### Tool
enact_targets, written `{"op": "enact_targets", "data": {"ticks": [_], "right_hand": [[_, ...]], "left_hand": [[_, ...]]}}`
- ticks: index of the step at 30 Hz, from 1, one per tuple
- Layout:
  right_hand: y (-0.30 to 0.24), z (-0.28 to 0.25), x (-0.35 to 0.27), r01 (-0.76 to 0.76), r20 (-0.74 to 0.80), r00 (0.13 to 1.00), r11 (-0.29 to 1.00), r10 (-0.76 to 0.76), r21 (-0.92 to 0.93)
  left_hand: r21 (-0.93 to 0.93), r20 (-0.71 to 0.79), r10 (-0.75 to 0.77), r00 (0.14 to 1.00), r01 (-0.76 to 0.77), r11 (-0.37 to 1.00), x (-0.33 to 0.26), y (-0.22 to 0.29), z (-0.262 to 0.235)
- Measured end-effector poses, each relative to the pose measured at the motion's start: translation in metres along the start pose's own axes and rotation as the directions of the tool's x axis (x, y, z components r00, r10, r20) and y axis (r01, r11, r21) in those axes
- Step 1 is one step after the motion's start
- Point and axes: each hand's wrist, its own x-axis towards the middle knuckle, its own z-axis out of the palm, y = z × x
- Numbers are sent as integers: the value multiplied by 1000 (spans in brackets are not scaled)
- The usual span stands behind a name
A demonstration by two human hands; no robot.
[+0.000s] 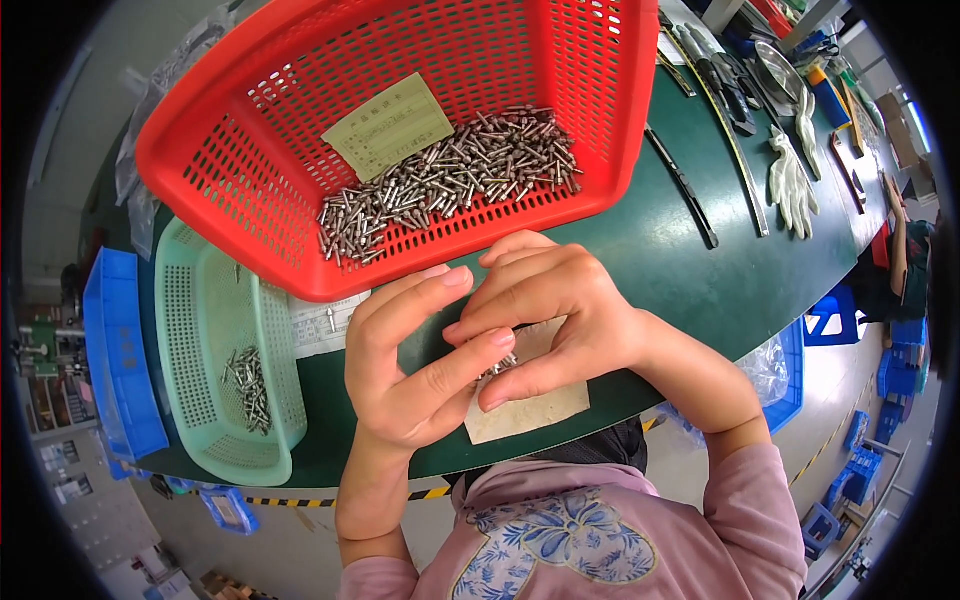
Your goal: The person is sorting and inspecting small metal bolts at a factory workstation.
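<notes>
Between left hand [395, 375] and curled right hand [578, 310] glint metal pieces [506, 364].

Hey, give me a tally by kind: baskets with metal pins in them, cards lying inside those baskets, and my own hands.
Baskets: 2, a red basket and a light green basket
Cards: 1, a pale yellow-green card in the red one
Hands: 2, your left hand and right hand
Total: 5

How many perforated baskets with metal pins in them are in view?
2: the red basket at top centre, and the light green basket at left, partly covered by the red one. Others may be hidden.
</notes>
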Motion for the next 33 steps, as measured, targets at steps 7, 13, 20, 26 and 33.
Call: {"op": "enact_targets", "data": {"ticks": [7,13,20,26,33], "right_hand": [[-1,-4,-1,-46,64,997,999,47,-12],[-2,-4,-1,-61,75,995,998,61,-9],[-2,-5,-1,-56,78,995,998,57,-15],[-1,-1,0,-18,5,1000,999,18,34],[1,0,-1,-14,-6,1000,999,13,-29]], "left_hand": [[-5,-4,3,1000,-3,1000,0,-1,1],[-4,-1,12,1000,-12,1000,0,-2,1],[-6,2,10,1000,-10,1000,0,-1,0],[2,-2,23,1000,-23,1000,-1,-2,1],[7,-22,-25,999,25,1000,-5,0,3]]}}
